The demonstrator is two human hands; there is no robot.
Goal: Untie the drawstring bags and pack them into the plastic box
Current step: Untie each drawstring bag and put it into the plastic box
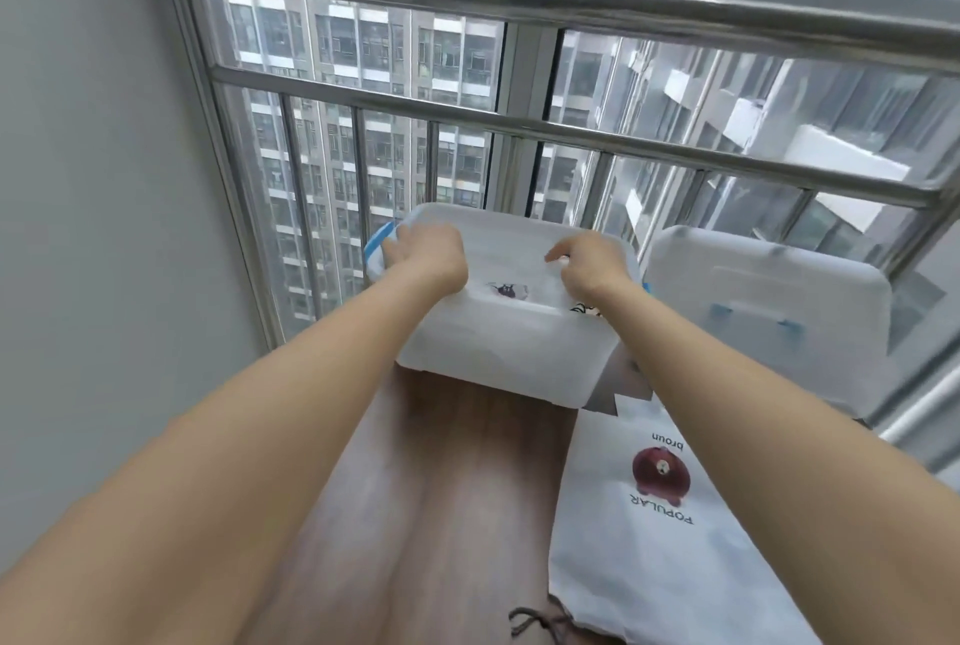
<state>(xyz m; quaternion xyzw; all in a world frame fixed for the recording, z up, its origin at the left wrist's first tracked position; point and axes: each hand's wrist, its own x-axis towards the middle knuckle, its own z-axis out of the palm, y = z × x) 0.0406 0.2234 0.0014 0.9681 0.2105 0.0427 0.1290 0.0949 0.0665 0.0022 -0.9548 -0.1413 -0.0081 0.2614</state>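
A translucent white plastic box (498,358) stands at the far end of a wooden surface, by the window. Inside it lies a white drawstring bag (511,288) with a dark bear print. My left hand (428,252) rests on the box's left rim, near a blue latch. My right hand (589,262) reaches into the box on the right, fingers curled down onto the bag inside; the grip is partly hidden. Another white drawstring bag (660,525), printed with a red bear and "POPULAR", lies flat at the near right, its brown cord (540,623) knotted at the bottom.
The box's white lid (769,312) with blue clips leans at the right against the steel window railing (571,135). A grey wall closes the left side. The wooden surface (452,488) runs between my forearms.
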